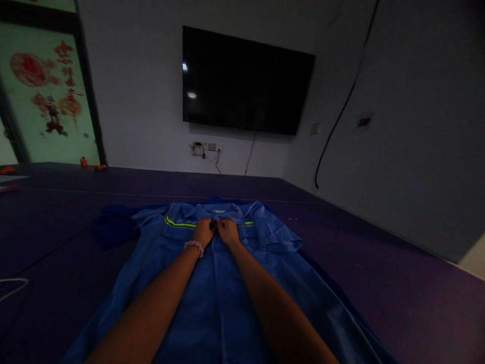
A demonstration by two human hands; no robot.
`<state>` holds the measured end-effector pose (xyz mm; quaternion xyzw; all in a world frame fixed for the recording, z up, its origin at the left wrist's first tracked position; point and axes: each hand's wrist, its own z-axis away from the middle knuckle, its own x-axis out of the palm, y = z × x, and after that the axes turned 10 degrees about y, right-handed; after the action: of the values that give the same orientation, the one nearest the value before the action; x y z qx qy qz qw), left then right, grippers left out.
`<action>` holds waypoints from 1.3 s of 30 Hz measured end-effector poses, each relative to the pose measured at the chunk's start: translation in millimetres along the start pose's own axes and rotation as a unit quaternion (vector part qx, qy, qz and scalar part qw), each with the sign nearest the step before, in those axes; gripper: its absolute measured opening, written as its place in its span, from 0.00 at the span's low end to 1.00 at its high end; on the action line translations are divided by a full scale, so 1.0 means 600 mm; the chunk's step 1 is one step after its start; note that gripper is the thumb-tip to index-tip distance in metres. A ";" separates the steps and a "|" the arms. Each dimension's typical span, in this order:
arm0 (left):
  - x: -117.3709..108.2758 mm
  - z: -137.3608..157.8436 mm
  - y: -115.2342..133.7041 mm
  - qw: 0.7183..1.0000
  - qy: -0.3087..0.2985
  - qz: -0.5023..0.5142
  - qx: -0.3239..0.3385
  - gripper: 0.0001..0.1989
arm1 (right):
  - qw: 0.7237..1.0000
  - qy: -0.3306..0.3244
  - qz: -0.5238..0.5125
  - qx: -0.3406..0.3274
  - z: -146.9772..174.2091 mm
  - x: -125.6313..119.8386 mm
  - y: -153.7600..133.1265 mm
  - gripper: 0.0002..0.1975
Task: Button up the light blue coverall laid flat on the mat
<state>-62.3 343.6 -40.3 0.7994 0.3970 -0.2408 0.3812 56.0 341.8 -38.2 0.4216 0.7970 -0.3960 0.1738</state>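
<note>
- The one head-worn camera looks forward and down along two bare forearms [155, 298].
- Nearby below: blue collared fabric shirt [200, 303].
- Farther, above: black rectangular television [248, 78].

I'm looking in remotely on a plain indoor room, home or office I can't tell: wall-mounted flat-screen television [248, 81] above power sockets [212, 147], glass door [22, 121] with red Chinese-character decals [63, 49], seamed purple surface [379, 283].

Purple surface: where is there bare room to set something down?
Mostly bare: right of the blue shirt towards the right wall, and beyond its collar, below the television. Crowded: the shirt's upper front, where left hand and right hand sit close.
</note>
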 end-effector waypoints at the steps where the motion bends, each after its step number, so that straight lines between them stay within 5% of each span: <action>1: 0.000 0.000 0.000 1.000 -0.002 -0.002 -0.002 0.10 | 1.000 0.000 0.001 -0.002 0.000 0.000 0.000 0.19; 39: -0.009 -0.001 0.015 0.999 -0.021 -0.015 0.029 0.10 | 1.000 0.016 -0.010 -0.017 0.000 0.003 0.001 0.19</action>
<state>-57.9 338.0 -32.4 0.7988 0.3938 -0.2748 0.3625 55.6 343.0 -39.7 0.4169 0.8103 -0.3775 0.1646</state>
